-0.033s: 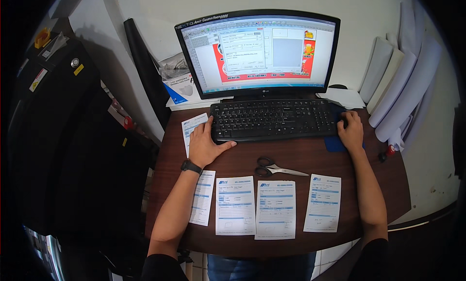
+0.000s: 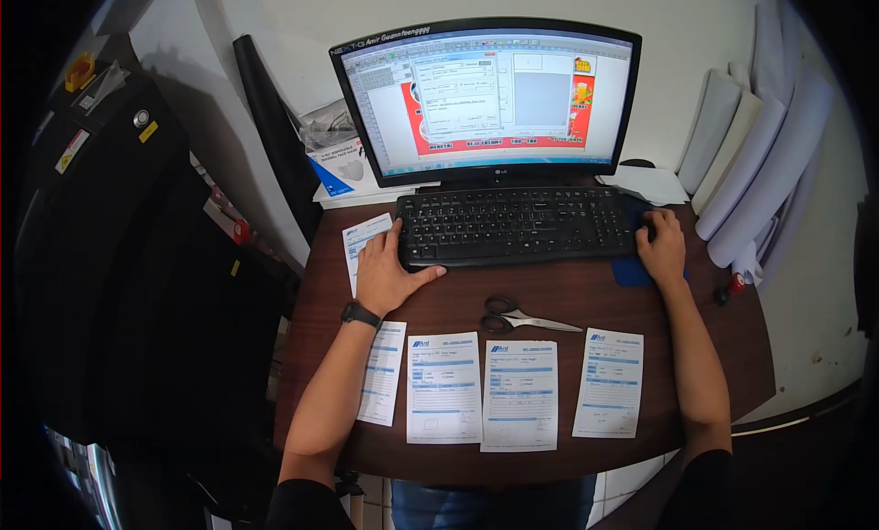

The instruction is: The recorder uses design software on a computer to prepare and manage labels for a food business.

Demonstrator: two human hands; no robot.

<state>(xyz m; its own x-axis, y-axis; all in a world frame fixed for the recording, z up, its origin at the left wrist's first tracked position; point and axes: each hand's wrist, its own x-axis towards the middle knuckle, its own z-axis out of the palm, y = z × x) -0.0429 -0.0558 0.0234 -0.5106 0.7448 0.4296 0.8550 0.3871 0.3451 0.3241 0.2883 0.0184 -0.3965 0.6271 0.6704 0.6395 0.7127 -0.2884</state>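
Note:
My left hand [image 2: 386, 272] rests at the left end of the black keyboard [image 2: 513, 226], fingers spread and thumb stretched below its front edge. A paper form [image 2: 363, 235] lies partly under that hand. At the keyboard's right end, my right hand [image 2: 663, 246] curls over a dark computer mouse [image 2: 648, 230], mostly hidden by the fingers, on a blue mouse pad [image 2: 630, 274]. Behind the keyboard stands a monitor [image 2: 494, 100], lit with a design program, a dialog window and a red banner layout.
Black-handled scissors [image 2: 526, 318] lie mid-desk, blades pointing right. Several filled-in paper forms [image 2: 443, 388] line the desk's near side. Paper rolls [image 2: 765, 155] lean at the right. A face mask box [image 2: 339, 164] sits left of the monitor; a large black machine [image 2: 119, 210] stands at the left.

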